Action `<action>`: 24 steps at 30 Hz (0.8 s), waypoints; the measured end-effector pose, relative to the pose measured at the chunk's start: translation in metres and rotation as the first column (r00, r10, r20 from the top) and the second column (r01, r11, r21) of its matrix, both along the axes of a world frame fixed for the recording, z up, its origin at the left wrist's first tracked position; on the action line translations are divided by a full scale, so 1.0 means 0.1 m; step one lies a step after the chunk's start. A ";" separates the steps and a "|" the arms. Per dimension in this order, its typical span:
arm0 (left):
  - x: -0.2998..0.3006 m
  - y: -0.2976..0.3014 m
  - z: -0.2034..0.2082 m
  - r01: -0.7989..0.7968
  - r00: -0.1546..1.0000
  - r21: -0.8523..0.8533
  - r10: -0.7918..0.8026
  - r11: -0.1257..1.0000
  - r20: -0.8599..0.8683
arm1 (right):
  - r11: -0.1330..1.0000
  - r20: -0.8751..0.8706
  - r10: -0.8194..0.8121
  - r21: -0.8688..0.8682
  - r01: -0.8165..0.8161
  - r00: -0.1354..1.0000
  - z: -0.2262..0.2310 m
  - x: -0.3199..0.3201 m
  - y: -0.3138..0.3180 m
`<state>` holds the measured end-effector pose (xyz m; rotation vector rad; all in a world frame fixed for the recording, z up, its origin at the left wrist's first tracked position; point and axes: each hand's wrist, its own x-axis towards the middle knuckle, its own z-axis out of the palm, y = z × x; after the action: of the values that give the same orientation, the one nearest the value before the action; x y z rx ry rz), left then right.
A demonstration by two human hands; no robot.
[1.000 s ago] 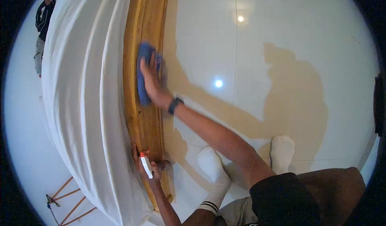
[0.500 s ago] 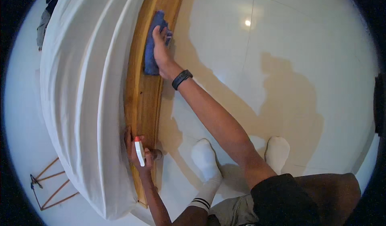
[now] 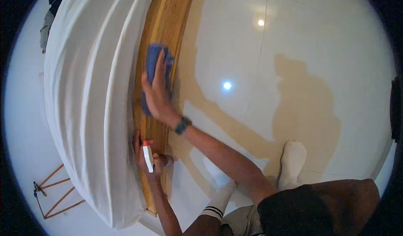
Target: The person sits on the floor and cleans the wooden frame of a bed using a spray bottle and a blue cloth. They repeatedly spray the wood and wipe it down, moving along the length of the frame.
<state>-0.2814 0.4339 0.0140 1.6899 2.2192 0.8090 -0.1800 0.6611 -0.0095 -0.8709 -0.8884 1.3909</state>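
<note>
My right hand (image 3: 157,99), with a dark band on its wrist, lies over a folded blue cloth (image 3: 154,59). Its fingers stretch along the cloth and press it on the brown wooden side rail (image 3: 161,26) of what looks like a bed; the hand is slightly blurred. Nearer to me, my left hand (image 3: 153,162) is closed round the neck of a spray bottle (image 3: 147,157) with a white trigger head and red nozzle. The bottle's body sticks out to the right, partly hidden by the hand. Some left fingers touch the rail beside the white sheet.
A white draped sheet (image 3: 90,110) covers the left side along the rail. Pale glossy floor tiles (image 3: 239,34) stretch to the right, with my shadow on them. My feet in white socks (image 3: 292,158) stand on the floor. A thin brown frame (image 3: 58,196) shows at lower left.
My right hand and the blue cloth have slid along the rail toward me, closer to my left hand. The left hand with the spray bottle has barely moved.
</note>
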 end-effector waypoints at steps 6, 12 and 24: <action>0.17 0.17 0.12 0.096 0.995 0.054 -0.094 0.994 -0.033 | 0.955 0.050 -0.268 0.142 0.259 0.962 0.20 0.22 0.80; -0.03 -0.03 0.09 0.106 0.989 -0.035 -0.109 0.994 -0.100 | 0.974 0.280 -0.062 0.227 -0.003 0.958 0.30 0.12 -0.40; 0.01 0.02 0.03 0.054 0.999 0.017 -0.053 0.998 -0.009 | 0.922 0.322 -0.377 0.218 0.320 0.868 0.18 0.23 1.28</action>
<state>-0.2806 0.4360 0.0169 1.7557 2.1684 0.8125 -0.1570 0.7887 0.0090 -1.1225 -1.0397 0.8449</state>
